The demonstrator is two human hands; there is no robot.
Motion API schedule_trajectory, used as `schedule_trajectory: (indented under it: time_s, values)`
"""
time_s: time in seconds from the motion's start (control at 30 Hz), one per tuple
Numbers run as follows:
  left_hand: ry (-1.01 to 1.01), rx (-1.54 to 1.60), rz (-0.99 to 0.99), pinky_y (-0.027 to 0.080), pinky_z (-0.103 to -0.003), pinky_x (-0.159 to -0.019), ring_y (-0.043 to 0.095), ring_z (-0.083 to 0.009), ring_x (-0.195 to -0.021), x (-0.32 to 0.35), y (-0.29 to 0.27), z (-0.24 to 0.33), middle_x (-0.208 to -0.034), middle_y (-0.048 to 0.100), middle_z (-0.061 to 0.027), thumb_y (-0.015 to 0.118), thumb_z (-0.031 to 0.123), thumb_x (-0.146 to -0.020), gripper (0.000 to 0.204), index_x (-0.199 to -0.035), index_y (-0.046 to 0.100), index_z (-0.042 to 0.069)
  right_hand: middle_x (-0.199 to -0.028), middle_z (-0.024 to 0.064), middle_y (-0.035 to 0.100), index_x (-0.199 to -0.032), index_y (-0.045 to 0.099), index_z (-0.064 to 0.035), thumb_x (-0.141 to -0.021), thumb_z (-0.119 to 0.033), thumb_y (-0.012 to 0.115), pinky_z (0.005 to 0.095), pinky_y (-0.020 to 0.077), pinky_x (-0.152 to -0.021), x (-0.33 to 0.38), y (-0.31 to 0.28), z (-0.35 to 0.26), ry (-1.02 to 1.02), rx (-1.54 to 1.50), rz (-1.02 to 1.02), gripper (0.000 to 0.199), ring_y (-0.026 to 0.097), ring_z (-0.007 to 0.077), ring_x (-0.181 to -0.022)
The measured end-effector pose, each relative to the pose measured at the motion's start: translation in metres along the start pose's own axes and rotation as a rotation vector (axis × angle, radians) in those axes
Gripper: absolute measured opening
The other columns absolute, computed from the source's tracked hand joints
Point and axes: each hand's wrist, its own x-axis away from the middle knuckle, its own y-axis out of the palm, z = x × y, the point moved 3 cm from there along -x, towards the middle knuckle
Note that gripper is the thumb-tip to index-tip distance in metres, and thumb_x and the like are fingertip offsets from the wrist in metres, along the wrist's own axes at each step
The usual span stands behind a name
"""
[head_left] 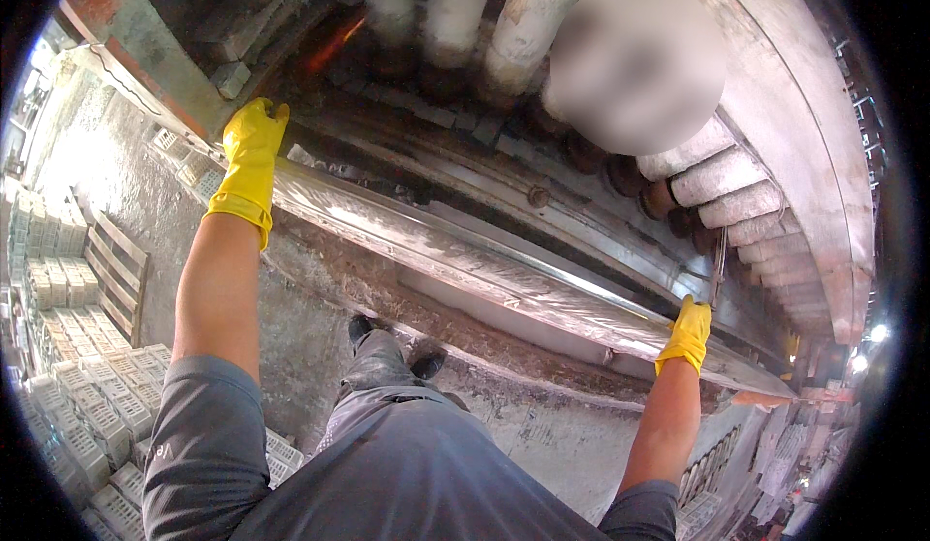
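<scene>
A long silvery metal beam [465, 255] with a scuffed, shiny face runs across in front of me, sloping down to the right. My left hand [250, 158], in a yellow rubber glove, closes on the beam's left end beside a reddish-grey metal post. Its thumb stands up, and the fingertips are partly hidden. Far along to the right, my right hand [686, 336], gloved the same way, is closed over the beam's upper edge. A thin metal rod [720, 265] rises just beyond that glove; I cannot tell whether they touch.
Behind the beam lies a dark trough with an orange glow [337, 45] at its far left. Thick pale cylinders [528, 32] line it beneath a curved housing [794, 86]. Stacked perforated blocks [97, 396] and a wooden pallet [116, 270] stand left. A blurred disc covers the upper right.
</scene>
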Motion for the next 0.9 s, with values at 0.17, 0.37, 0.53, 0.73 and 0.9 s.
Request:
schedule_trajectory:
  time_s: [0.17,0.37,0.53,0.73,0.9]
  values:
    - [0.017,-0.039,0.007,0.053,-0.046,-0.098,0.068,-0.037,-0.115,-0.003,0.0,0.001,-0.121,0.073,-0.0179,0.066,0.055,-0.091,0.056,-0.123,0.073,0.01,-0.115,0.0212,0.065,-0.128,0.058,0.0068,-0.099,-0.036,0.059,0.0411,0.0554,-0.07,-0.006,0.0,0.004,0.052,-0.041,-0.033,0.052,0.063,0.0302,-0.08]
    - [-0.02,-0.027,-0.016,0.052,-0.046,-0.1,0.067,-0.0367,-0.117,-0.008,-0.001,-0.003,-0.123,0.073,-0.0167,0.066,0.054,-0.09,0.055,-0.124,0.073,0.011,-0.117,0.0244,0.067,-0.125,0.061,0.0078,-0.099,-0.036,0.059,0.0424,0.0564,-0.072,0.026,-0.01,-0.038,0.029,-0.004,-0.038,0.051,0.069,0.0335,-0.086]
    - [-0.026,-0.031,-0.03,0.051,-0.046,-0.101,0.067,-0.0371,-0.117,-0.01,-0.004,0.0,-0.121,0.073,-0.018,0.066,0.054,-0.09,0.055,-0.123,0.074,0.011,-0.117,0.029,0.068,-0.121,0.062,0.0059,-0.1,-0.033,0.056,0.0459,0.0571,-0.074,0.034,-0.012,-0.053,0.056,-0.023,-0.054,0.045,0.071,0.04,-0.095]
    - [0.006,-0.013,0.004,0.052,-0.046,-0.1,0.067,-0.0369,-0.117,-0.016,0.0,-0.003,-0.121,0.073,-0.017,0.067,0.053,-0.09,0.054,-0.123,0.074,0.011,-0.129,0.0283,0.065,-0.131,0.057,0.0065,-0.101,-0.032,0.059,0.0439,0.0584,-0.082,0.006,-0.003,-0.018,0.035,-0.03,0.007,0.049,0.071,0.0397,-0.1]
    - [-0.009,-0.016,-0.065,0.051,-0.046,-0.101,0.067,-0.0368,-0.116,-0.015,-0.009,0.005,-0.123,0.073,-0.0166,0.067,0.053,-0.09,0.055,-0.124,0.073,0.011,-0.127,0.0279,0.066,-0.131,0.058,0.0066,-0.1,-0.034,0.061,0.0435,0.0586,-0.079,0.015,-0.007,-0.031,0.06,-0.012,-0.002,0.051,0.071,0.0389,-0.099]
